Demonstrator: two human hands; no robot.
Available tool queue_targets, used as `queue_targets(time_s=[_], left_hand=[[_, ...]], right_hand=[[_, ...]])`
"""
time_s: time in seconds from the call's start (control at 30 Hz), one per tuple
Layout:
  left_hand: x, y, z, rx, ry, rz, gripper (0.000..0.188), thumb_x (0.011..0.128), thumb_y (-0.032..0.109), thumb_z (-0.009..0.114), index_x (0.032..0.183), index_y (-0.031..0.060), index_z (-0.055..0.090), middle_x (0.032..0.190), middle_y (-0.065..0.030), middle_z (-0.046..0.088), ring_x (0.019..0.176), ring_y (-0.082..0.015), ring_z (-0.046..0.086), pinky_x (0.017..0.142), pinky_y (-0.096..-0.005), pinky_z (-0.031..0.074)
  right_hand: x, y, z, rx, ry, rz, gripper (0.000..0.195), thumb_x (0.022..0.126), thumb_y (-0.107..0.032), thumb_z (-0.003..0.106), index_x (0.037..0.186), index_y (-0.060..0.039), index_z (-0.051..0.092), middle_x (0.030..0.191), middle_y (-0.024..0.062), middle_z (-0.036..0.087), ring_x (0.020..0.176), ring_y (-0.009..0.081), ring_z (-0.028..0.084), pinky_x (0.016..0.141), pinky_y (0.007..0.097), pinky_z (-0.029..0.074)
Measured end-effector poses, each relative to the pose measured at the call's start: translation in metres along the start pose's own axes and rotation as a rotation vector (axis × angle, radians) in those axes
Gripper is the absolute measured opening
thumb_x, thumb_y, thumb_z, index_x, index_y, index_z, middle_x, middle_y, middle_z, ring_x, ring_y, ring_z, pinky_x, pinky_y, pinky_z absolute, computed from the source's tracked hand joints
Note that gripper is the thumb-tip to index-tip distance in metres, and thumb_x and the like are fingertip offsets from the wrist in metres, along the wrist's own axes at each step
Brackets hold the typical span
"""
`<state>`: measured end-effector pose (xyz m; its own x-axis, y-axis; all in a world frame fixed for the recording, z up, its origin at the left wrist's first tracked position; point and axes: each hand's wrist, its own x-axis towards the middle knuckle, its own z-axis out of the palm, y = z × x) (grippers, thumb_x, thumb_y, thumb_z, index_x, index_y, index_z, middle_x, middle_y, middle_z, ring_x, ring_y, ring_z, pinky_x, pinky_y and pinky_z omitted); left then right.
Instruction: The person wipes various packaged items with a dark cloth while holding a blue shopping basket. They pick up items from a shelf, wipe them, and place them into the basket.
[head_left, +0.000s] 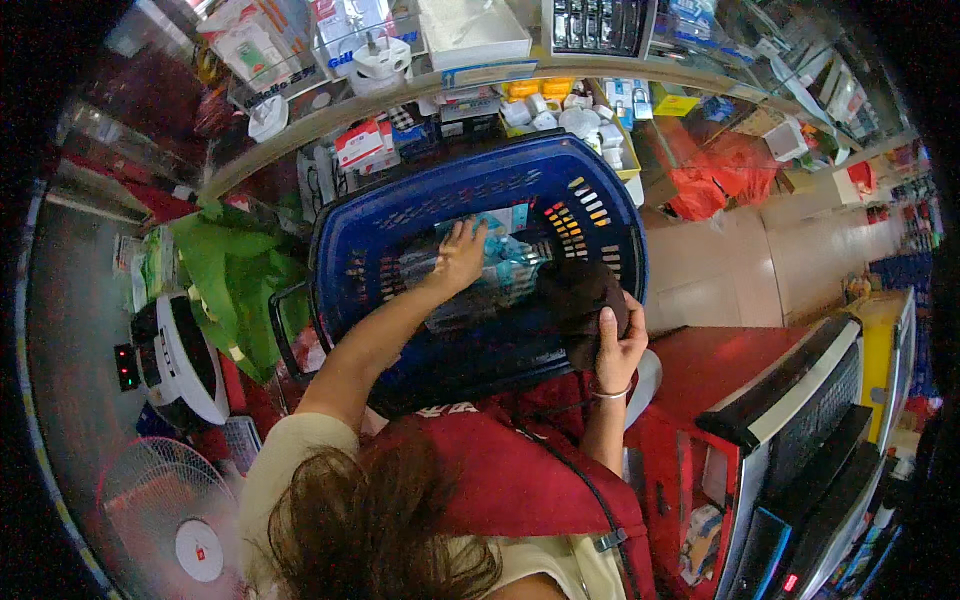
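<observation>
A blue plastic shopping basket (480, 176) lies in front of my body, its black handle sticking out at the left. My left hand (460, 259) reaches into it, fingers spread over clear plastic packs with turquoise contents (510, 255); whether it grips one cannot be told. With my right hand (621, 337) I hold a dark brown item (581, 300), perhaps of cloth, thumb on top, at the basket's right near corner. The lower part of the basket's inside is in shadow.
Glass display shelves with boxes and a yellow-edged box of white plugs (577, 120) stand beyond the basket. Green plastic bags (240, 277), a white-and-black device (180, 360) and a fan (199, 547) are at left. A red counter (720, 360) is at right.
</observation>
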<state>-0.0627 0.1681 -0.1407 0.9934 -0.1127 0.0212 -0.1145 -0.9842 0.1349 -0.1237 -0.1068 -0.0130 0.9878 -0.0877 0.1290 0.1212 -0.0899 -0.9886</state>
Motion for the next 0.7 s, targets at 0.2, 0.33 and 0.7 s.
queue_targets(time_s=[0.2,0.33,0.7], left_hand=[[0.026,0.003,0.004,0.042,0.076,-0.184,0.036,0.077,0.001,0.061,0.113,0.0001,0.056,0.110,-0.0155,0.052,0.106,-0.0313,0.045,0.094,-0.0437,0.037],[0.017,-0.010,0.002,0.104,0.039,0.028,0.004,0.082,0.004,0.059,0.085,0.0048,0.058,0.086,-0.0105,0.054,0.084,-0.0260,0.050,0.069,-0.0409,0.038],[-0.025,0.061,-0.144,-1.414,0.047,-0.095,0.011,0.094,0.013,0.052,0.088,0.0031,0.050,0.074,0.0034,0.046,0.067,-0.0038,0.041,0.056,-0.0232,0.036]], right_hand=[[0.000,-0.001,0.002,0.082,0.043,0.046,0.031,0.087,-0.012,0.063,0.114,0.0019,0.055,0.102,0.0063,0.061,0.092,0.0129,0.055,0.084,0.0262,0.044],[0.001,0.004,0.004,0.031,0.069,-0.024,0.039,0.088,-0.012,0.061,0.123,0.0045,0.052,0.115,0.0106,0.059,0.104,0.0162,0.055,0.092,0.0286,0.042],[-0.004,-0.022,0.003,0.499,0.246,-0.007,0.040,0.095,-0.021,0.052,0.126,0.0040,0.050,0.121,0.0103,0.056,0.106,0.0184,0.054,0.095,0.0311,0.041]])
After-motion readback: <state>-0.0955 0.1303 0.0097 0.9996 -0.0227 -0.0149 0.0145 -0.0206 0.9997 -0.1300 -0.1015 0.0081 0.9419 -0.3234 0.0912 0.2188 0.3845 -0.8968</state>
